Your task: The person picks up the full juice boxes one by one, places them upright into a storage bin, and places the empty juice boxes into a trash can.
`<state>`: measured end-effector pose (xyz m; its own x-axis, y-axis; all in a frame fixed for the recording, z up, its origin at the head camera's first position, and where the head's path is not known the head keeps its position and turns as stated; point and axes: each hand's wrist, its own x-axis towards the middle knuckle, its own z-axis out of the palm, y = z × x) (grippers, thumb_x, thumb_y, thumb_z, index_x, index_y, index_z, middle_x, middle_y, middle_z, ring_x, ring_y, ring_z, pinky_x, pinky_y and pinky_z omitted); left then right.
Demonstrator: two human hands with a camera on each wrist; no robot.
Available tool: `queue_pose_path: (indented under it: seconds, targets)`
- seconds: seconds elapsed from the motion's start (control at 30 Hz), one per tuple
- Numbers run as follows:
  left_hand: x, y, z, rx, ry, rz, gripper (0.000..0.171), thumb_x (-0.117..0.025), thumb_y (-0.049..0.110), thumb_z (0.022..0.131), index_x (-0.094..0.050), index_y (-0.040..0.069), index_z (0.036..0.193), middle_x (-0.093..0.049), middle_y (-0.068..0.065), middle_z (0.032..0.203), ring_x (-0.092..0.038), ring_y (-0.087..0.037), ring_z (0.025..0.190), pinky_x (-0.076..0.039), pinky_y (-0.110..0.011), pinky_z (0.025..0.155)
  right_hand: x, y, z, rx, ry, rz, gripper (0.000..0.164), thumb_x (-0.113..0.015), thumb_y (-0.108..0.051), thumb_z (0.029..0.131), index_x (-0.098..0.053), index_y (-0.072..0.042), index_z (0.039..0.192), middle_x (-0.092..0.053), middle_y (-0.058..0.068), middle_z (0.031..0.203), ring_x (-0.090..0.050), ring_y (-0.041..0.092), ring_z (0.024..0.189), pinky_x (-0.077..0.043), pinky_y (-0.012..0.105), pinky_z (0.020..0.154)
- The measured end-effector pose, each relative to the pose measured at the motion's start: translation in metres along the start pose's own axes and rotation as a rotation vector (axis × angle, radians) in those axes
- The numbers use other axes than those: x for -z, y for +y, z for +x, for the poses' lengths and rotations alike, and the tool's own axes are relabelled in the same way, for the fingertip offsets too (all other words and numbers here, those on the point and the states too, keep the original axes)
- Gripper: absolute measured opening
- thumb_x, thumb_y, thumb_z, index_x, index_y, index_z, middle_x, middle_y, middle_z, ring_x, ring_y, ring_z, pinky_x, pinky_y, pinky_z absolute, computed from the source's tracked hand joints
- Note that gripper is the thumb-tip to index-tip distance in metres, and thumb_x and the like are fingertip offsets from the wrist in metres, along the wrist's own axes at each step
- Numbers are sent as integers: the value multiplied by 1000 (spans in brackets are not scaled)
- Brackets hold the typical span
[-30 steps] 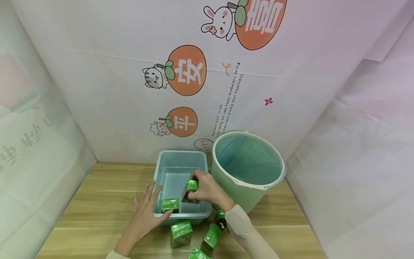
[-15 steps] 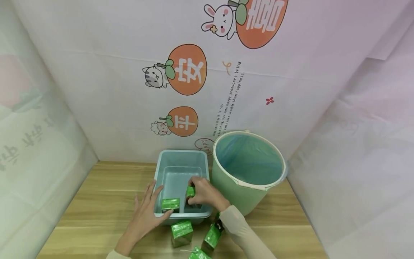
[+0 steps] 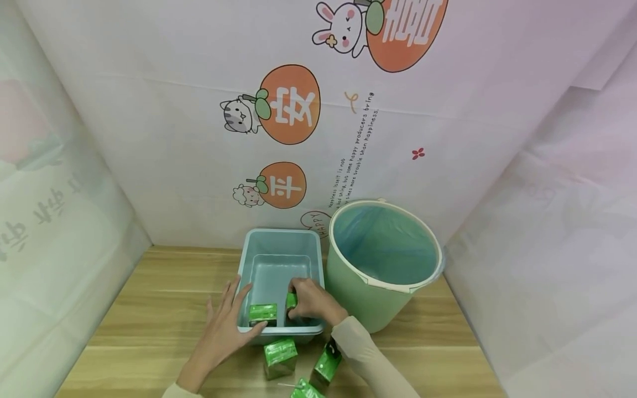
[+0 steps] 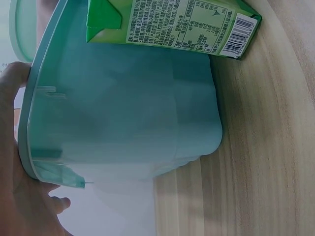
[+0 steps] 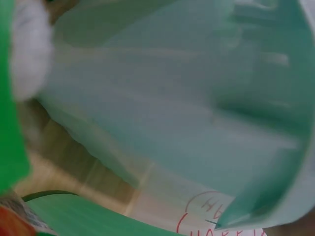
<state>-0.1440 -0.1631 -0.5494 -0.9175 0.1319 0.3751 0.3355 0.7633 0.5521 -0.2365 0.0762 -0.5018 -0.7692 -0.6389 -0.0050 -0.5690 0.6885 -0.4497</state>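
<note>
A light blue plastic tub (image 3: 281, 241) stands on the wooden table. My left hand (image 3: 219, 331) spreads over its near left corner, with the thumb on the front rim and fingers along the left side; the left wrist view shows the thumb (image 4: 17, 73) over the rim. Inside the tub my right hand (image 3: 311, 301) holds a green drink carton (image 3: 291, 300) from above, low in the near right part and mostly hidden by the fingers. Another green drink carton (image 3: 262, 313) lies in the near left corner, beside my left thumb.
In front of the tub stands a green carton (image 3: 280, 354); two more, a carton (image 3: 327, 365) and a carton with a straw (image 3: 304, 389), lie nearer. A tall green bucket (image 3: 370, 304) with a bag liner stands right of the tub. Printed cloth walls surround the table.
My right hand has lowered the carton deeper into the tub's near right part, still holding it. My left hand stays on the tub's corner.
</note>
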Motion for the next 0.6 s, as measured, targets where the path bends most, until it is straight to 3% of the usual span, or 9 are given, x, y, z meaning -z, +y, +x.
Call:
queue_pose_path:
  seconds: [0.6]
  targets:
    - [-1, -2, 0, 11, -9, -4, 92, -84, 50, 86, -44, 11, 159, -23, -20, 173, -23, -54, 154, -11, -90, 108, -6, 2, 7, 6, -33, -83, 41, -96, -16, 78, -68, -5, 106, -65, 2, 87, -56, 8, 69, -53, 24, 64]
